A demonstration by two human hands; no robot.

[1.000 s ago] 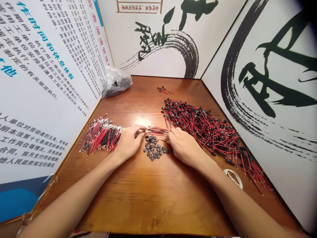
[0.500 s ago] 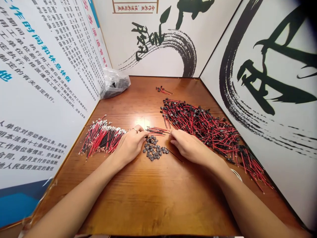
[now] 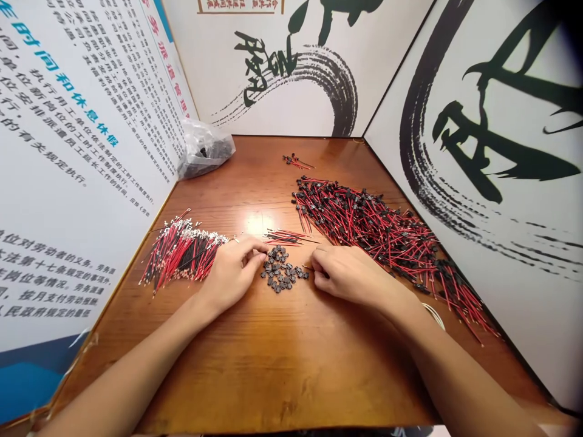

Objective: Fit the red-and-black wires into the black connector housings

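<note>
My left hand [image 3: 234, 267] is closed in a pinch, left of a small pile of black plastic connector housings [image 3: 282, 282]. A small dark piece at its fingertips looks like one of these connector housings; the fingers mostly cover it. Across the pile, my right hand [image 3: 341, 270] is closed on a thin wire, whose tip [image 3: 306, 267] pokes out leftward from the fingers. Just behind the housings lies a small bunch of red and black wires [image 3: 286, 237]. Beside my left hand is a heap of red and black wires with white ends [image 3: 182, 252].
A large heap of red and black wires with black connectors [image 3: 364, 224] runs along the right side. Further back lie a few similar wires [image 3: 297, 162] and a clear plastic bag [image 3: 207, 152] of dark parts. Printed panels enclose the wooden table [image 3: 273, 364] on three sides.
My right hand has closed round the black wire that lay stretched out beneath it, and the wire's tip now points left. My left hand stays pinched by the pile. The view has shifted slightly.
</note>
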